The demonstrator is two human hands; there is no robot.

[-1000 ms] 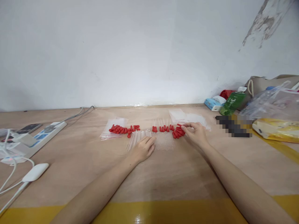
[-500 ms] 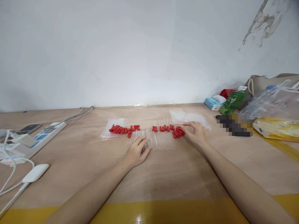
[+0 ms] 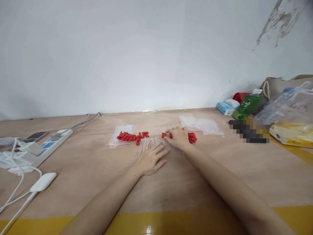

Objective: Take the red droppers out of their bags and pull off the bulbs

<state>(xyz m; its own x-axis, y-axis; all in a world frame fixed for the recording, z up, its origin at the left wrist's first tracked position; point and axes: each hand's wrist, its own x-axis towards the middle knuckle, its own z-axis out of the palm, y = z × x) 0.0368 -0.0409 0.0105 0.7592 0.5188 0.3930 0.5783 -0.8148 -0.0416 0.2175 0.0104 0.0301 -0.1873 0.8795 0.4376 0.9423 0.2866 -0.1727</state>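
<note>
My left hand point(image 3: 151, 158) lies flat with fingers spread on a row of clear glass tubes point(image 3: 146, 145) on the wooden table point(image 3: 190, 176). Just behind the tubes runs a line of small red rubber caps point(image 3: 132, 136). My right hand point(image 3: 179, 137) has reached in over the middle of that line, its fingers curled down onto the red caps; what is between the fingertips is hidden. More red caps point(image 3: 192, 137) show to the right of this hand.
Small clear zip bags lie at the left point(image 3: 119, 134) and right point(image 3: 201, 125) ends of the row. A power strip point(image 3: 46, 144), cables, a phone and a white adapter point(image 3: 43, 182) sit at the left. A green bottle point(image 3: 246, 105), tissue pack and plastic bags crowd the right.
My right hand moved left from the right end of the red caps to the middle of the row. My left hand flattened and spread its fingers over the tubes.
</note>
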